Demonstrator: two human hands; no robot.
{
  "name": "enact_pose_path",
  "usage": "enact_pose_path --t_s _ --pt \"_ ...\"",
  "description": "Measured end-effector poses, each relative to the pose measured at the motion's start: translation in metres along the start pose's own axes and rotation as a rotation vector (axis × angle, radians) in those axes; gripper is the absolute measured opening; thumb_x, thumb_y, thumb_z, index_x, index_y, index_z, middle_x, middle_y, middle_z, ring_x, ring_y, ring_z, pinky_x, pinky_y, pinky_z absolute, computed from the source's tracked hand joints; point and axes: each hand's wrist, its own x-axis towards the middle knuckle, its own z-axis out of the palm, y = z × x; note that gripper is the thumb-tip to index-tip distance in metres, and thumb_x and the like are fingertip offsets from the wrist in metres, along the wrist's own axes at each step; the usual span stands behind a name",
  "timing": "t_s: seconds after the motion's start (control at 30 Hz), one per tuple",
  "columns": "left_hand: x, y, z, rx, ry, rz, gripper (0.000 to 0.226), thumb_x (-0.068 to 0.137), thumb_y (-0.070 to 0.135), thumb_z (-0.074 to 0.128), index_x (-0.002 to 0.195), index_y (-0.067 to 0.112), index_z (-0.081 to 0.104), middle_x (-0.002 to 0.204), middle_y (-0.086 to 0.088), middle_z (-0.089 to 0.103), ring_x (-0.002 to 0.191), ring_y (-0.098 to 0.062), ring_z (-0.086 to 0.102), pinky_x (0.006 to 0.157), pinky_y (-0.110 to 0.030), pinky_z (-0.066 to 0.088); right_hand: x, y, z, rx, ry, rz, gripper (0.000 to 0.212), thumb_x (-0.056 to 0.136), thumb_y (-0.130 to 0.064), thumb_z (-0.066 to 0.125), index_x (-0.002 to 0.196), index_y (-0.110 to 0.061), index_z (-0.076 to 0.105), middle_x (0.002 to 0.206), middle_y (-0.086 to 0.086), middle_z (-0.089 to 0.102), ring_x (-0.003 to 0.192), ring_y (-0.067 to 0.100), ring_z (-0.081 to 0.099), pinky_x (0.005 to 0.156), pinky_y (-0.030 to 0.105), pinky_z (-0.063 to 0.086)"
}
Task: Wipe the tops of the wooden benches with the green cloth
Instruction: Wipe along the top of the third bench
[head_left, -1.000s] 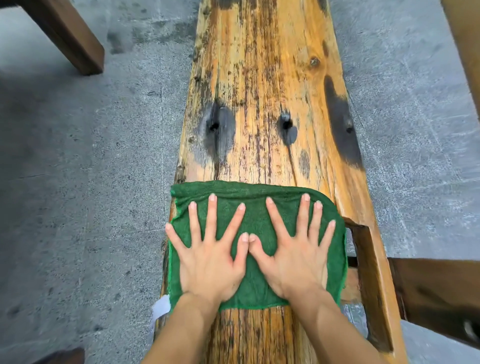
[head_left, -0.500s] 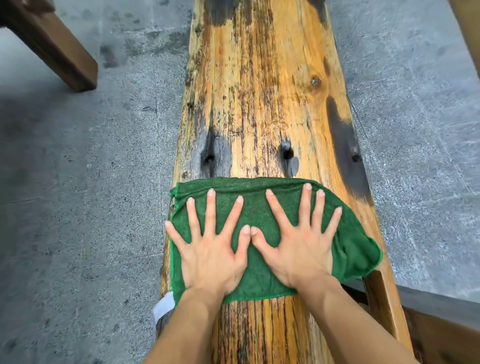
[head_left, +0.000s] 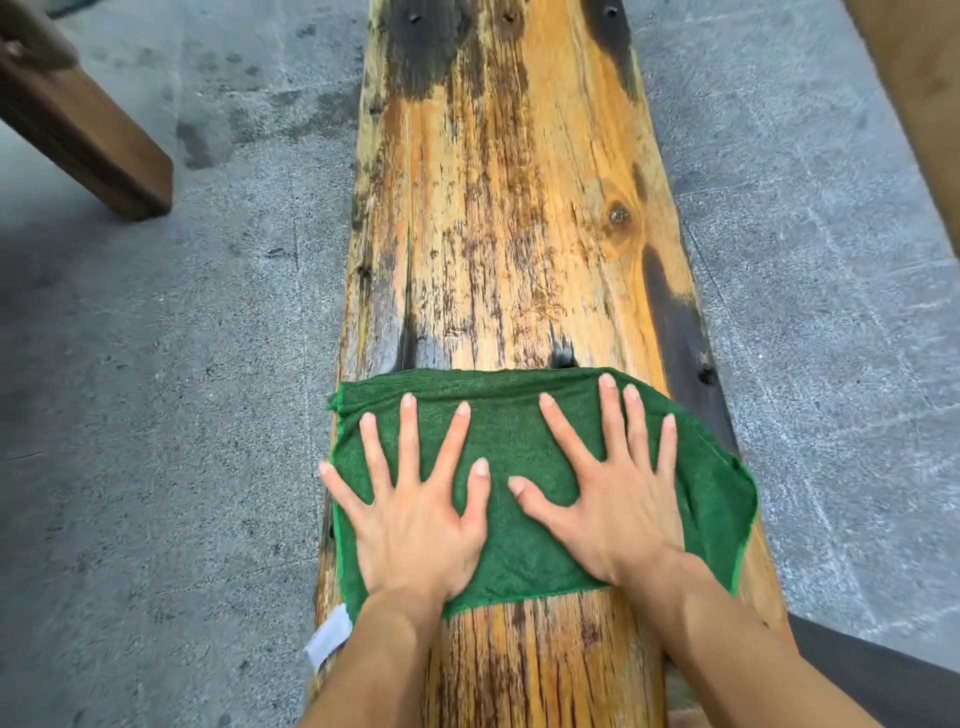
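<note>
Bench top (head_left: 514, 208): orange-yellow wood, dark brown streaked grain, black patches at the right edge and top of frame. Cloth (head_left: 519, 452): deep green, white tag (head_left: 327, 635). Floor (head_left: 156, 415): speckled grey.

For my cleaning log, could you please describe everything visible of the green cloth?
The green cloth is dark green, towel-like fabric with a brighter stitched hem; a white tag shows by its near left corner. It lies spread flat across the wooden bench top, right corner overhanging the edge. The left hand and right hand press on it, fingers straight and splayed.
</note>
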Motion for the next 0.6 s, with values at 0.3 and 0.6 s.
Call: enact_pose_path --t_s 0.3,0.6 --pt "0.017 0.001 -0.005 0.027 0.002 0.048 0.064 0.099 0.073 0.009 0.159 0.054 -0.004 0.174 -0.002 -0.007 0.158 -0.038 -0.013 0.119 -0.074 -0.001 0.022 0.001 -0.003 0.016 -0.006 0.135 0.091 0.068 -0.108 0.007 0.147 -0.071 -0.02 0.163 0.02 -0.042 0.148 0.049 -0.04 0.114 0.078 -0.016" --pt "0.025 0.001 -0.006 0.058 -0.003 0.076 0.075 0.095 0.082 0.022 0.162 0.05 0.008 0.175 -0.004 0.001 0.159 -0.04 -0.002 0.118 -0.077 0.011 0.039 0.0 -0.001 -0.036 0.139 0.058 0.093 0.08 -0.099 0.028 0.161 -0.056 0.014 0.171 0.031 0.002 0.157 0.055 -0.003 0.114 0.084 0.011"
